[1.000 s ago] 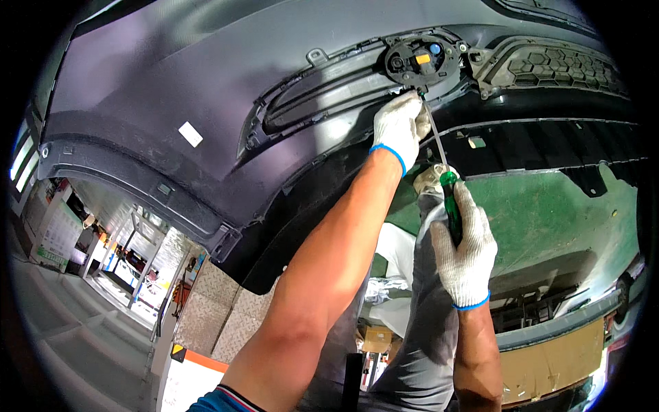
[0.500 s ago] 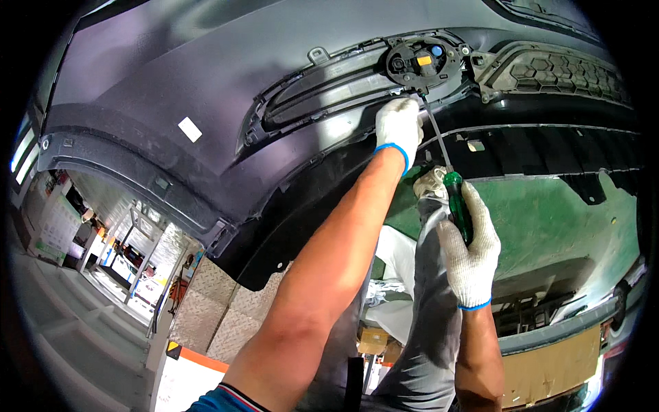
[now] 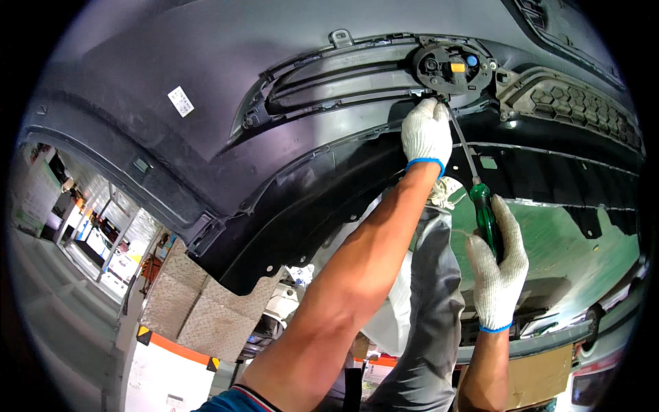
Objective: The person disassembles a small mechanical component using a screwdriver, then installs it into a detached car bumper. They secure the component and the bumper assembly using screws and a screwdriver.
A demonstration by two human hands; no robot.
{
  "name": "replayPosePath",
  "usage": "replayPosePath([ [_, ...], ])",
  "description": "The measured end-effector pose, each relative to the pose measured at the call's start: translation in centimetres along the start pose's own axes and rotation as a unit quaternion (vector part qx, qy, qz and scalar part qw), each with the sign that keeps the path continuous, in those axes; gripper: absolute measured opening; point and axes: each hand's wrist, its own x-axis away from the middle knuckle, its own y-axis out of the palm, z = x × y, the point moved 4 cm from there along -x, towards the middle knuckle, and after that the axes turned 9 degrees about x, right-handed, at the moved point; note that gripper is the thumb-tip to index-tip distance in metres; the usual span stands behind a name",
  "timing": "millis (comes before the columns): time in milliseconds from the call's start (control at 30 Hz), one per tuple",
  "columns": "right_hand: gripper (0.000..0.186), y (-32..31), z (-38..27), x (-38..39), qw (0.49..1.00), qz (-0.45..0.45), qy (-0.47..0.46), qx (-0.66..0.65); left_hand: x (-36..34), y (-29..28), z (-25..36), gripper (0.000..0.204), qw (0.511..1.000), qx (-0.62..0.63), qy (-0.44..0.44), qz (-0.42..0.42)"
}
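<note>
A large dark car bumper [image 3: 206,75] fills the upper view, its inner side facing me. A round black lamp unit [image 3: 439,81] with a blue cap and an orange part sits beside a long slatted grille insert [image 3: 343,84]. My right hand [image 3: 500,275], in a white knit glove, holds the green handle of a screwdriver [image 3: 484,218]. Its long shaft slants up to the lamp's lower edge, where its tip is hidden. My gloved left hand [image 3: 427,134] is closed just below the lamp, beside the tip; whatever its fingers pinch is hidden.
A honeycomb grille [image 3: 570,103] lies right of the lamp. Black lower trim [image 3: 329,182] runs along the bumper's near edge. Below are my grey-trousered leg [image 3: 432,295], a green surface [image 3: 549,240], a cardboard box [image 3: 539,378] and, at left, a metal-plated platform [image 3: 213,309].
The view has shifted, so the bumper's lamp and both hands appear farther right. The screwdriver still reaches the lamp's lower edge, with my left hand beside its tip.
</note>
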Motion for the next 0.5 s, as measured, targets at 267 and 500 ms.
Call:
replayPosePath([
  [267,0.061,-1.0,-0.4,-0.5,0.999,-0.008,-0.022,0.037,1.9,-2.6,2.8,0.023,0.934,-0.330,0.126,-0.059],
  [500,0.062,-1.5,-0.5,-0.8,0.998,-0.029,-0.021,0.045,1.7,-3.9,3.8,0.022,0.872,-0.394,0.287,-0.040],
])
